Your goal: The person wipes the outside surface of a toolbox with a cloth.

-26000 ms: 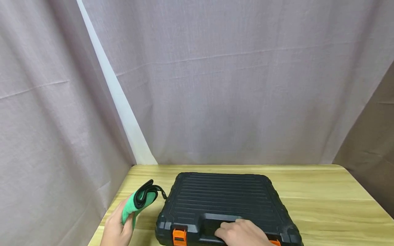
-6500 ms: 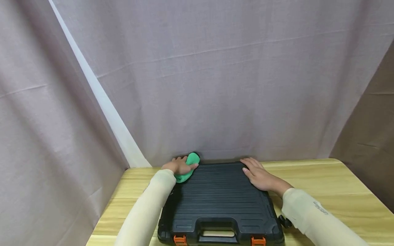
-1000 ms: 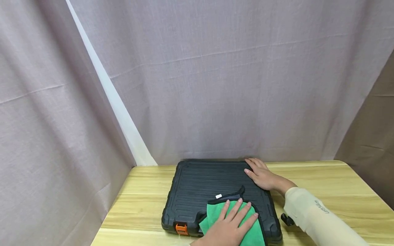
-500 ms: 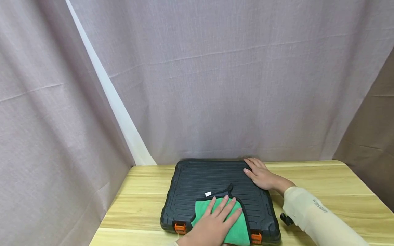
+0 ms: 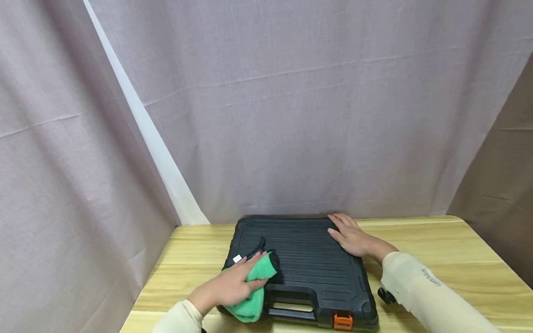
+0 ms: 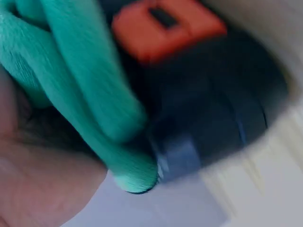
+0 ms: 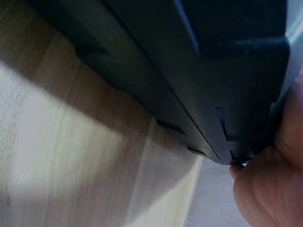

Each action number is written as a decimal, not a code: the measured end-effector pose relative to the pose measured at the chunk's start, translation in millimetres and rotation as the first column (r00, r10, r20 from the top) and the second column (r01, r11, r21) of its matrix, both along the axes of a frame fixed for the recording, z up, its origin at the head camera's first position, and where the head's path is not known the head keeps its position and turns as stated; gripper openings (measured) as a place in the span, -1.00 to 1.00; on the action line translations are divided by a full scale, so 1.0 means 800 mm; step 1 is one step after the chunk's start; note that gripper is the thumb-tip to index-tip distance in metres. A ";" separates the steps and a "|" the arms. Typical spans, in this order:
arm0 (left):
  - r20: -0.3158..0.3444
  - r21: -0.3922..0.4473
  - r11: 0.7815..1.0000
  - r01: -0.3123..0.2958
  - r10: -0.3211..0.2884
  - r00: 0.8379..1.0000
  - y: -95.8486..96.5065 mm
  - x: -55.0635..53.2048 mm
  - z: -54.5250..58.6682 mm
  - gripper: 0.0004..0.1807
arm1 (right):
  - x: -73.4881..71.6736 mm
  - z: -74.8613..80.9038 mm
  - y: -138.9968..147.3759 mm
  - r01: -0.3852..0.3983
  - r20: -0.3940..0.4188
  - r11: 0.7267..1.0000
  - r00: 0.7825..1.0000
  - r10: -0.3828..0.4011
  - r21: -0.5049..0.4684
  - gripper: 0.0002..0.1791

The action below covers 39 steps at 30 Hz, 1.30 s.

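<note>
A black hard plastic case (image 5: 304, 254) with a ribbed lid lies closed on the table, handle toward me. My left hand (image 5: 231, 284) is at its near left corner and grips a green cloth (image 5: 250, 307) with black edging, thumb over one fold. In the left wrist view the folded cloth (image 6: 90, 90) presses against the case's front corner beside an orange latch (image 6: 170, 28). The other orange latch (image 5: 343, 322) shows at the front right. My right hand (image 5: 351, 238) rests with straight fingers on the far right corner, fingertips over the back edge.
The wooden table (image 5: 437, 259) extends to both sides of the case. Grey curtains (image 5: 291, 115) hang right behind its back edge, close to the case. A small black piece (image 5: 386, 296) sits under the right sleeve.
My left hand has moved left with the green cloth, from the middle of the case's front to the left corner, going from flat to gripping. The handle is uncovered. My right hand stays put.
</note>
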<state>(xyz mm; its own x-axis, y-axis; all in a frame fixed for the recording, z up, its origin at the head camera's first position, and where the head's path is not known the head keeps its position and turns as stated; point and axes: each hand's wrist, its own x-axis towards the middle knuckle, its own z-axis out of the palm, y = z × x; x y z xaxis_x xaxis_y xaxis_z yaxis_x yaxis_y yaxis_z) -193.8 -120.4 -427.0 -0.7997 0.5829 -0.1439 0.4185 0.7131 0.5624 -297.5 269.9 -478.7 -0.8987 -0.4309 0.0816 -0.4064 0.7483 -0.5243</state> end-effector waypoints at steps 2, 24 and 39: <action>0.048 0.026 0.999 -0.018 0.017 0.999 -0.021 -0.006 0.004 -0.18 | 0.000 0.001 0.000 0.004 0.004 1.000 1.000 -0.004 -0.005 -0.25; -0.214 -0.316 0.948 0.036 -0.108 0.971 0.035 0.000 -0.026 0.00 | -0.010 -0.013 -0.002 0.017 -0.008 1.000 1.000 -0.017 -0.011 -0.23; -0.171 -0.393 0.901 0.185 -0.269 0.948 0.151 -0.007 -0.022 -0.03 | -0.016 -0.023 0.001 0.005 -0.029 1.000 1.000 -0.006 -0.031 -0.21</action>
